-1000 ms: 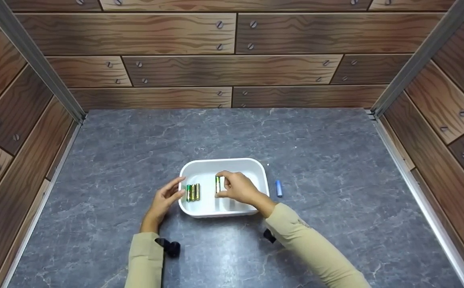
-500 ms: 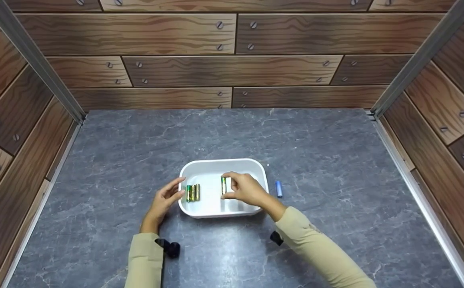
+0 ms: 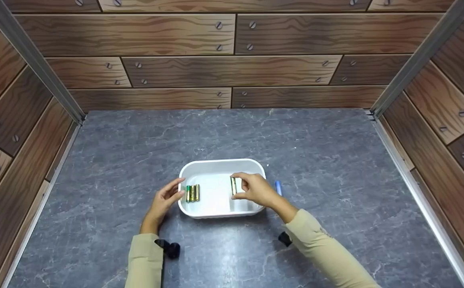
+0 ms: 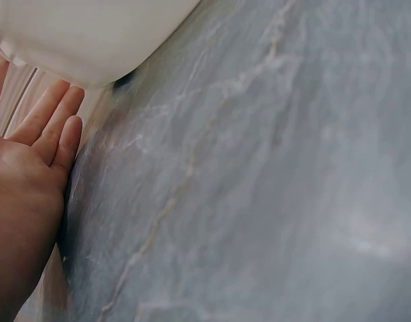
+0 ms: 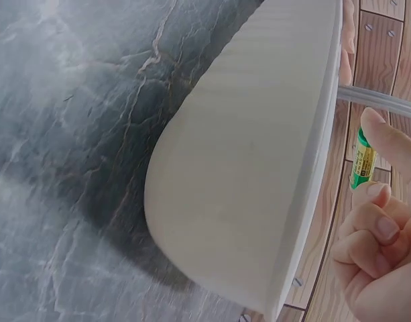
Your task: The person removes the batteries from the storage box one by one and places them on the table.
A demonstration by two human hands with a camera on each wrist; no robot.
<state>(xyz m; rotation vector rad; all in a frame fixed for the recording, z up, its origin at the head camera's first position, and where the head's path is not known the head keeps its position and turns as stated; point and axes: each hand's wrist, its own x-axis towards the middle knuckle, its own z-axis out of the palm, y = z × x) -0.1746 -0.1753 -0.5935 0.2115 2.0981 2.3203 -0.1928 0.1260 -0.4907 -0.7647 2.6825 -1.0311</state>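
A white rectangular tub (image 3: 214, 207) stands on the grey marbled tabletop. Between thumb and forefinger, my right hand (image 3: 256, 190) pinches the two ends of a green and gold battery (image 3: 233, 186) over the right half of the tub. The right wrist view shows this battery (image 5: 363, 161) above the rim, its other fingers curled into the palm. Inside the tub at its left end, 3 similar batteries (image 3: 193, 193) lie side by side. My left hand (image 3: 164, 201) is at the tub's left end, thumb and fingertips at the rim; its fingers (image 4: 47, 117) look extended in the left wrist view.
A blue cylinder (image 3: 278, 187) lies on the tabletop (image 3: 136, 144) just right of the tub, partly behind my right wrist. Wood-patterned walls (image 3: 232, 70) with grey metal corner posts (image 3: 420, 60) enclose the back and sides. Black wrist devices (image 3: 171, 249) hang below both sleeves.
My right hand has moved right across the tub with the pinched battery, now partly covering the blue cylinder. The left hand and the batteries in the tub have stayed in place.
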